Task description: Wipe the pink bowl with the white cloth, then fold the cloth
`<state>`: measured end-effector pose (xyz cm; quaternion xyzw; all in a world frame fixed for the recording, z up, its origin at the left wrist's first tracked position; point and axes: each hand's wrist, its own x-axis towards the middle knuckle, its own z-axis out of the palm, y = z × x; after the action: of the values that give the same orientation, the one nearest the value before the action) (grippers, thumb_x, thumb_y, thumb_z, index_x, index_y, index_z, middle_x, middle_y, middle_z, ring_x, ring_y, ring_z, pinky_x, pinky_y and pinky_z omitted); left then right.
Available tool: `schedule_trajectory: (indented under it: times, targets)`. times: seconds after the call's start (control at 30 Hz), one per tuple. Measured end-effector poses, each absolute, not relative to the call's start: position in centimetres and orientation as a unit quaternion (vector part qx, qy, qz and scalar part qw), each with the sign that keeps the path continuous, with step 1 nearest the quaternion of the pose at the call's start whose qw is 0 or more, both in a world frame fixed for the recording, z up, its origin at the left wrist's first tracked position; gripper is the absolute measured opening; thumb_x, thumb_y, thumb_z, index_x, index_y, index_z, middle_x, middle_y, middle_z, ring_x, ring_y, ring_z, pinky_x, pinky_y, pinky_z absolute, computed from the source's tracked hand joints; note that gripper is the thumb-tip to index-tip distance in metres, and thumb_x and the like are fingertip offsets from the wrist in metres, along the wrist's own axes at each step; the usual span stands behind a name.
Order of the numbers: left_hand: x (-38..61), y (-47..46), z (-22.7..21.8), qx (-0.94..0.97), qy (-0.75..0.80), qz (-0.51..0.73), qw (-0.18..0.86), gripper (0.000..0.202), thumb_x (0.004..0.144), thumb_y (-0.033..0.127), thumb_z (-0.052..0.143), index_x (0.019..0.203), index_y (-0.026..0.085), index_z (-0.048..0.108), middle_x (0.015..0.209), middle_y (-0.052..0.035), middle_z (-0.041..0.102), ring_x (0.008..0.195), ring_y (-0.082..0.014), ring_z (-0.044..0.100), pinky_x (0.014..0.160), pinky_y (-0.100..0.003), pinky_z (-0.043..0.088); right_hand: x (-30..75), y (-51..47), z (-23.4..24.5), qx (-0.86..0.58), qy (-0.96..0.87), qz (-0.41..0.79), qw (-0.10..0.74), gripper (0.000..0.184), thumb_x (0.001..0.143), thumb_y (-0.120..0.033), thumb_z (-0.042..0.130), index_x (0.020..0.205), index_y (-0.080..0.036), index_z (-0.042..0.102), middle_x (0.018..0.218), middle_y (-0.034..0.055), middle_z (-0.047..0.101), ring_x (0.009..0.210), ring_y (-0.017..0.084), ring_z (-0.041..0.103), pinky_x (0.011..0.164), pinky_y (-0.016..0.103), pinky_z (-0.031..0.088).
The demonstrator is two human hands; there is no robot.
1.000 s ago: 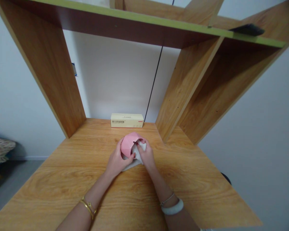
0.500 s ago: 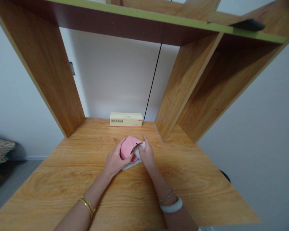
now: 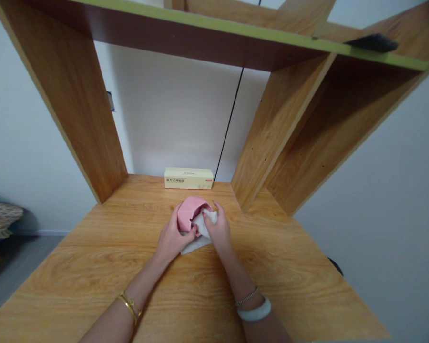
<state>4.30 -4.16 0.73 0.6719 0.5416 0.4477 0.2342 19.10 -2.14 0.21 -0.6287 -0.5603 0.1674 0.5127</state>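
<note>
My left hand [image 3: 173, 239] is wrapped round a pink, faceted, bowl-like container [image 3: 188, 210], its thumb at the rim. The container is tipped so that its opening faces me and to the right. A small dark notch or mark shows at its near edge. My right hand [image 3: 219, 230] pinches a white cloth [image 3: 208, 223] at that opening, with part of the cloth tucked inside. The rest of the cloth spreads below the container, against the table. The fingers hide much of the container's far and lower sides.
A cream-coloured box [image 3: 188, 179] with printed lettering stands at the back of the wooden table [image 3: 128, 267]. Upright wooden panels [image 3: 268, 143] and an overhead shelf [image 3: 200, 35] frame the space. A dark flat object [image 3: 373, 43] lies on the shelf at upper right.
The container's opening has turned more towards me, showing more of its inside. More of the white cloth is visible under my right thumb. Both hands keep their hold.
</note>
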Motion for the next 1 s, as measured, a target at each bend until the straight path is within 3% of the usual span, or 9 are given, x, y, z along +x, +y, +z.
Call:
schedule_trajectory:
  times: [0.17,0.3,0.4,0.5,0.6,0.7,0.8,1.0]
  targets:
    - [3.8,-4.6,1.7,0.679,0.564,0.414,0.224,0.072,0.073,0.035,0.059,0.137,0.018,0.032,0.112,-0.0117,0.063,0.100,-0.0259,0.061,0.084,-0.037,0.049,19.6,-2.6,1.0,-0.651,-0.588,0.093,0.471,0.052,0.077,-0.033,0.055,0.127,-0.021,0.047,0.106,0.0091,0.066,0.088,0.022,0.063,0.074,0.029,0.046]
    - [3.7,-4.9,1.9,0.713,0.546,0.393,0.197,0.071,0.071,0.039,0.059,0.136,0.019,0.035,0.116,-0.0112,0.062,0.098,-0.0267,0.062,0.085,-0.038,0.048,19.7,-2.4,0.3,-0.662,-0.595,0.135,0.434,0.056,0.078,-0.035,0.054,0.131,-0.019,0.045,0.095,0.0086,0.068,0.079,0.023,0.064,0.070,0.030,0.047]
    - [3.6,-4.9,2.0,0.710,0.551,0.394,0.193,0.068,0.075,0.042,0.056,0.135,0.020,0.035,0.115,-0.0104,0.062,0.092,-0.0252,0.064,0.081,-0.037,0.049,19.6,-2.0,-0.4,-0.637,-0.592,0.171,0.463,0.050,0.080,-0.033,0.050,0.128,-0.020,0.048,0.103,0.0090,0.067,0.089,0.022,0.063,0.077,0.031,0.047]
    - [3.8,-4.9,2.3,0.683,0.560,0.413,0.223,0.074,0.078,0.046,0.054,0.140,0.021,0.023,0.111,-0.0096,0.063,0.083,-0.0222,0.065,0.075,-0.036,0.050,19.2,-1.8,-0.8,-0.612,-0.563,0.195,0.520,0.042,0.082,-0.034,0.047,0.120,-0.017,0.054,0.110,0.0101,0.065,0.098,0.022,0.060,0.083,0.032,0.046]
    - [4.2,-4.9,2.1,0.686,0.542,0.414,0.253,0.088,0.073,0.050,0.061,0.142,0.021,0.016,0.121,-0.0125,0.058,0.092,-0.0247,0.063,0.078,-0.038,0.050,18.8,-1.8,-0.7,-0.600,-0.518,0.235,0.563,0.035,0.082,-0.037,0.046,0.105,-0.015,0.061,0.100,0.0100,0.069,0.091,0.022,0.063,0.079,0.031,0.048]
    - [4.7,-4.8,1.3,0.694,0.508,0.430,0.275,0.083,0.073,0.047,0.062,0.139,0.019,0.021,0.127,-0.0145,0.053,0.105,-0.0262,0.059,0.085,-0.038,0.048,18.5,-1.8,-0.6,-0.590,-0.501,0.273,0.571,0.031,0.081,-0.037,0.047,0.097,-0.015,0.062,0.092,0.0097,0.070,0.084,0.022,0.065,0.074,0.031,0.050]
    - [4.8,-4.2,0.2,0.670,0.501,0.475,0.274,0.076,0.073,0.042,0.062,0.135,0.017,0.027,0.123,-0.0141,0.055,0.106,-0.0244,0.058,0.087,-0.037,0.048,18.7,-1.8,-0.5,-0.587,-0.530,0.262,0.553,0.032,0.079,-0.036,0.050,0.103,-0.017,0.060,0.097,0.0081,0.069,0.088,0.021,0.064,0.077,0.031,0.050]
    - [3.9,-3.8,0.4,0.665,0.533,0.460,0.250,0.066,0.072,0.034,0.061,0.131,0.014,0.040,0.109,-0.0125,0.064,0.097,-0.0250,0.062,0.086,-0.040,0.050,19.4,-2.3,0.5,-0.645,-0.574,0.132,0.488,0.052,0.077,-0.036,0.056,0.126,-0.021,0.048,0.110,0.0093,0.065,0.095,0.023,0.061,0.082,0.033,0.046]
